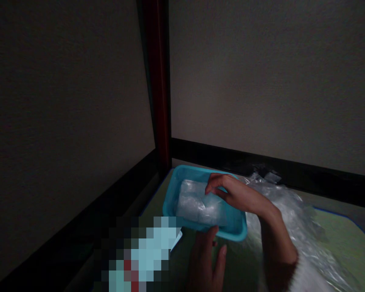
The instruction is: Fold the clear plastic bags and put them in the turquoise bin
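Observation:
A light blue plastic basket (241, 227) stands on the green surface, with clear plastic packets (194, 202) lying inside it. Over the basket's right part, my right hand (234, 192) reaches in from the right, its fingers bent down and thumb and fingertips close together at the packets. Whether it pinches a packet's film is too small to tell. My left hand (207, 257) is at the basket's near edge, fingers apart, with nothing visible in it.
Crumpled clear plastic sheeting (295, 219) spreads right of the basket, with a small dark item (272, 176) behind it. A blurred-out pale blue object (152, 251) lies at the lower left. Walls meet at a reddish post (159, 81).

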`<act>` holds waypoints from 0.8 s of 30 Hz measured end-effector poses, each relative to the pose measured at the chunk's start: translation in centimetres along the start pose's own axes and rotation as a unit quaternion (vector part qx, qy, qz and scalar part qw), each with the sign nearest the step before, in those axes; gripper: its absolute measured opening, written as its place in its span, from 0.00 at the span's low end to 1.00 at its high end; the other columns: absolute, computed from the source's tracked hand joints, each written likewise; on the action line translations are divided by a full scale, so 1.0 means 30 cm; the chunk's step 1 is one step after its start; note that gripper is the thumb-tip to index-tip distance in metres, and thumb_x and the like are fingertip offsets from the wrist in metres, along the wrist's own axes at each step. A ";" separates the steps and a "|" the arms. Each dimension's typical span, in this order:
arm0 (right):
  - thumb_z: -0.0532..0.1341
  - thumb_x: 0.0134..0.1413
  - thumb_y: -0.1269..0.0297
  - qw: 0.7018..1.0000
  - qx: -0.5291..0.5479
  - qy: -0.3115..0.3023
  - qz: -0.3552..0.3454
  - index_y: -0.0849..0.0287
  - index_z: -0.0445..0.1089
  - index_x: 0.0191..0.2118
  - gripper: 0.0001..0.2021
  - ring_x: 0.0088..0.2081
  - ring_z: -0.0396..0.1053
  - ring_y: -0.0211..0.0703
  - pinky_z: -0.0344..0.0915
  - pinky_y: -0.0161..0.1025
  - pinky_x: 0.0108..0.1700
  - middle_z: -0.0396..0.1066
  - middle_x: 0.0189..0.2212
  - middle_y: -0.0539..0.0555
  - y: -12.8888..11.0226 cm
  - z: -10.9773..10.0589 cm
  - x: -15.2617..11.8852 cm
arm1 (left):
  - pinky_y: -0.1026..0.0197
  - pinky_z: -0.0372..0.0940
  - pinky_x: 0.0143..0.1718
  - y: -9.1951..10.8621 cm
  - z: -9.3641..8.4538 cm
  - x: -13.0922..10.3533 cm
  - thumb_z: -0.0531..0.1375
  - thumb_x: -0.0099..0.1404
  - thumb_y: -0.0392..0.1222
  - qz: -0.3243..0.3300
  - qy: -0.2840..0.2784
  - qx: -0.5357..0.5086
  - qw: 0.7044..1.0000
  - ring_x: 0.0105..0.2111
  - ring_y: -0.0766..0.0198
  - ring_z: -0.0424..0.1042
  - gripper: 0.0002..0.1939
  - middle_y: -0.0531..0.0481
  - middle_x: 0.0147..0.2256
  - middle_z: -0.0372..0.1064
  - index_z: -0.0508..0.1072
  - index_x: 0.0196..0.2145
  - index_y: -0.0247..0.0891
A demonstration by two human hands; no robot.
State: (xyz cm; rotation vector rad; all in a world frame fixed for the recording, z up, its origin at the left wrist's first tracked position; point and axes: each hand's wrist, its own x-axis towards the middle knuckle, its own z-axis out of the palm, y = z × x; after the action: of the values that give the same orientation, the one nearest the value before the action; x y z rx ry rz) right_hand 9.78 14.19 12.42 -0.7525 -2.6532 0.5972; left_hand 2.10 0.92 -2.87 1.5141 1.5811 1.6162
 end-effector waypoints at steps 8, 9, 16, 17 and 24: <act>0.53 0.48 0.82 0.994 -0.074 -0.067 0.052 0.59 0.73 0.38 0.16 0.43 0.68 0.46 0.62 0.40 0.46 0.73 0.39 0.55 -0.020 0.019 -0.017 | 0.60 0.66 0.39 0.001 -0.003 0.000 0.53 0.64 0.37 -0.004 -0.009 -0.007 1.000 0.35 0.61 0.71 0.16 0.41 0.42 0.70 0.68 0.49 0.36; 0.53 0.48 0.82 0.992 -0.082 -0.074 0.061 0.59 0.72 0.39 0.17 0.44 0.68 0.46 0.62 0.40 0.46 0.73 0.39 0.54 -0.020 0.028 -0.015 | 0.60 0.66 0.39 0.001 -0.002 0.000 0.53 0.64 0.37 -0.005 -0.010 -0.007 1.000 0.35 0.61 0.70 0.16 0.40 0.42 0.70 0.68 0.49 0.37; 0.54 0.43 0.84 0.986 -0.102 -0.106 0.073 0.56 0.73 0.37 0.19 0.40 0.69 0.46 0.62 0.37 0.41 0.74 0.34 0.52 -0.011 0.095 0.019 | 0.59 0.67 0.40 0.002 0.000 -0.003 0.53 0.64 0.39 -0.003 -0.005 -0.008 1.000 0.36 0.60 0.71 0.16 0.41 0.42 0.70 0.69 0.49 0.38; 0.55 0.43 0.84 0.986 -0.101 -0.108 0.073 0.56 0.73 0.37 0.19 0.40 0.69 0.46 0.62 0.37 0.40 0.74 0.33 0.52 -0.009 0.102 0.024 | 0.59 0.67 0.41 0.002 0.001 -0.003 0.53 0.64 0.39 -0.004 -0.002 -0.007 1.000 0.37 0.60 0.71 0.16 0.41 0.42 0.70 0.69 0.49 0.38; 0.56 0.39 0.86 0.985 -0.090 -0.128 0.074 0.58 0.74 0.35 0.20 0.35 0.70 0.44 0.62 0.35 0.37 0.74 0.30 0.52 -0.010 0.124 0.046 | 0.56 0.66 0.44 0.002 0.003 -0.009 0.53 0.63 0.37 -0.010 -0.005 0.002 1.000 0.41 0.58 0.70 0.16 0.39 0.45 0.69 0.69 0.49 0.37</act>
State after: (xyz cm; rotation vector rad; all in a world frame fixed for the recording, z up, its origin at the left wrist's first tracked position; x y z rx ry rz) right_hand 7.04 13.60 9.61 -0.9924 -2.9356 0.5277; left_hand 2.29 0.72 -2.94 1.5012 1.5899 1.5924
